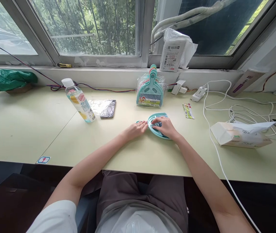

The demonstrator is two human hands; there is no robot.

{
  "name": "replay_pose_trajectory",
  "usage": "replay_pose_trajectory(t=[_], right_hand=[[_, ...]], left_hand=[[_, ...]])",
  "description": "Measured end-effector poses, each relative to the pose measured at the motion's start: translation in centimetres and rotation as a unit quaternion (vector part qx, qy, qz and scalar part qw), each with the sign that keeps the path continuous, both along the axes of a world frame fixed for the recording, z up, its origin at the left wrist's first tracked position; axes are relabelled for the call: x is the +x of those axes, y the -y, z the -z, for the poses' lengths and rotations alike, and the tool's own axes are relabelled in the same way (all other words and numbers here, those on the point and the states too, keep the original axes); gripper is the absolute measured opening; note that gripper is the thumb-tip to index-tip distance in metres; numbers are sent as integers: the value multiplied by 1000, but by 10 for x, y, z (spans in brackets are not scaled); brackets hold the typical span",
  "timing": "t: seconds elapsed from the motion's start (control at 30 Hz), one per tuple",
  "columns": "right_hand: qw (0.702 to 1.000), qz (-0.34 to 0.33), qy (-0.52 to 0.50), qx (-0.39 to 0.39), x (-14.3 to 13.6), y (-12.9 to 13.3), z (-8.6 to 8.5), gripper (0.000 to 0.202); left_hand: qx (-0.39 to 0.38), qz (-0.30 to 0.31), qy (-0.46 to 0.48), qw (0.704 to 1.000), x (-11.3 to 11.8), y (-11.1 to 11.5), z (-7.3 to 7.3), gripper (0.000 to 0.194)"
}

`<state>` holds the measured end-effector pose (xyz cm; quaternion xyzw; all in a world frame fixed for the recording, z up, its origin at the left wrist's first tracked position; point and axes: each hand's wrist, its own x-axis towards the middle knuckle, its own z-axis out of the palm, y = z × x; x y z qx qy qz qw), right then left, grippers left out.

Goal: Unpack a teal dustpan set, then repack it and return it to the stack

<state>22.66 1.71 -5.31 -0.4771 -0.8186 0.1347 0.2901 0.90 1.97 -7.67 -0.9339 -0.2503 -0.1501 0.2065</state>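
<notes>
A small teal dustpan with a brush in it lies flat on the pale table, its handle pointing left. My left hand is closed over the handle, which it mostly covers. Over the brush and pan body, my right hand has its thumb and fingers bent around the brush. Behind them, several wrapped teal dustpan sets stand together against the wall. To the right lies a small printed card.
A tilted bottle and a phone are at left, near clear plastic film. At right lie a tissue pack, coiled white cables and a power plug. A boxed package stands on the sill.
</notes>
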Motion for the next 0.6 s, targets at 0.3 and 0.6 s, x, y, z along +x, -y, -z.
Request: replay_pose_trajectory(t=[0.3, 0.6], right_hand=[[993, 76, -75, 46, -6, 9, -8, 10], [971, 104, -209, 57, -14, 19, -16, 24]], left_hand=[[-54, -71, 293, 952, 1, 11, -28, 52], [-576, 90, 388, 714, 33, 37, -18, 64]])
